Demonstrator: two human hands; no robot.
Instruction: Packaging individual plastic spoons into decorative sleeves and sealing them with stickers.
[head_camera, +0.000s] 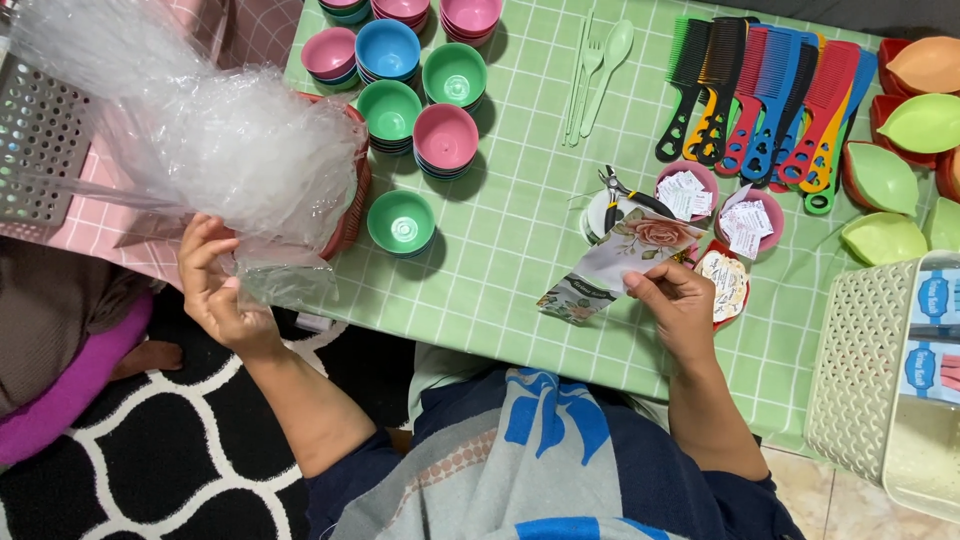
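My left hand reaches out to the left and grips a bundle of clear plastic bags that billows up over a red basket. My right hand holds a folded paper card with a rose print above the green checked tablecloth. Just beyond the card lie small pliers and two pink bowls of small white packets.
Stacks of small coloured bowls stand at the back left. Pale green cutlery, a row of coloured combs and leaf-shaped dishes lie at the back right. A cream plastic basket sits at right, a metal perforated tray at left.
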